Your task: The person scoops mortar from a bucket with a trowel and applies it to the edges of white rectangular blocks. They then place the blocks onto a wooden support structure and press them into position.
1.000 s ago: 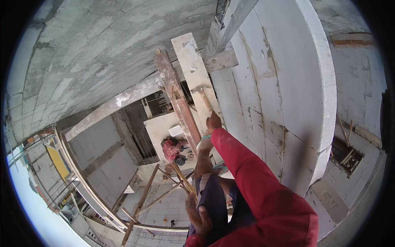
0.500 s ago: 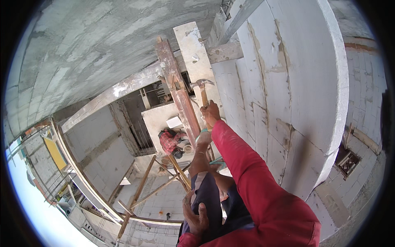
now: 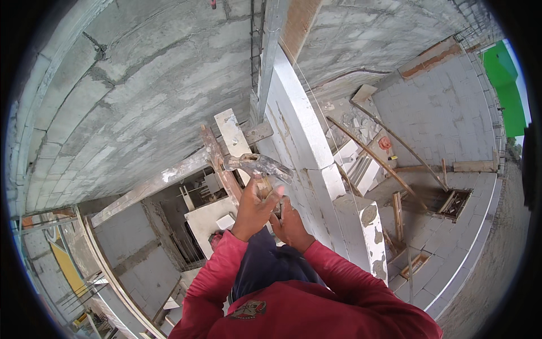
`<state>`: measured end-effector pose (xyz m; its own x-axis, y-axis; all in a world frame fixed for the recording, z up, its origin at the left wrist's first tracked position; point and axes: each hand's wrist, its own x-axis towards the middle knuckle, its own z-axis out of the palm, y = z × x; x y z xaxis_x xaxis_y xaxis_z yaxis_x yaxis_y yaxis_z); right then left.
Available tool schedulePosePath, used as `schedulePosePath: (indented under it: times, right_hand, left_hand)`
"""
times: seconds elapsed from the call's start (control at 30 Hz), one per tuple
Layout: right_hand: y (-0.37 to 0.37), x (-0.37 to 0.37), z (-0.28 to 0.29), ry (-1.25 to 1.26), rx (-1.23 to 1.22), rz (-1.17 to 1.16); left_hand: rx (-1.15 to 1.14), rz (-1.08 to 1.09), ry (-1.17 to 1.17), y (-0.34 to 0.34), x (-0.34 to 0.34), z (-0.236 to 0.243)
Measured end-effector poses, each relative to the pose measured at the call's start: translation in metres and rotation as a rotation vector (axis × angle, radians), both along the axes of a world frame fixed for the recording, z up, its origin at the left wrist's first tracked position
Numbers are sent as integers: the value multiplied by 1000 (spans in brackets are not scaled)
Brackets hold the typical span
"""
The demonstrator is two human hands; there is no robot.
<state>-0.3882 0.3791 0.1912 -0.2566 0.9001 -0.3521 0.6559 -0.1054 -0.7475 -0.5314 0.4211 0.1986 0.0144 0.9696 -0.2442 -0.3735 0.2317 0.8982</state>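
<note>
A claw hammer (image 3: 261,165) is held up in front of my chest, its grey, splattered metal head lying crosswise above my fingers. My left hand (image 3: 254,210) is closed round its wooden handle just below the head. Lower and to the right, my right hand (image 3: 292,225) is also closed at the handle, most of which the fingers hide. Beyond the hammer head a pale plank (image 3: 230,127) stretches away next to a reddish-brown timber beam (image 3: 213,150), both well below my hands.
To my right runs a white block wall top (image 3: 302,116), with a stepped block end (image 3: 361,226) nearer me. Past it, long timber poles (image 3: 375,161) lean over rubble. A floor opening (image 3: 451,202) lies at far right. A grey block wall (image 3: 152,101) rises on the left.
The hammer has come up from the plank toward my chest. My left hand has left my leg and taken hold of it too. My view has swung, showing more on the right.
</note>
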Motion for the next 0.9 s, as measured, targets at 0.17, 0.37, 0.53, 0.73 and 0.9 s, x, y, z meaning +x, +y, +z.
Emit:
schedulePosePath:
  times: [0.17, 0.37, 0.53, 0.73, 0.9]
  right_hand:
    - [31, 66, 76, 110, 354, 280]
    - [60, 65, 207, 236, 276, 182]
    - [98, 31, 263, 258, 780, 224]
    - [156, 2, 283, 297, 844, 17]
    - [195, -35, 157, 184, 576, 13]
  left_hand:
    - [-40, 30, -1, -12, 25, 38]
    - [609, -286, 893, 11, -14, 106]
    - [1017, -200, 1197, 82, -49, 197]
    - [897, 473, 1039, 116, -92, 195]
    - [85, 638, 622, 57, -154, 8]
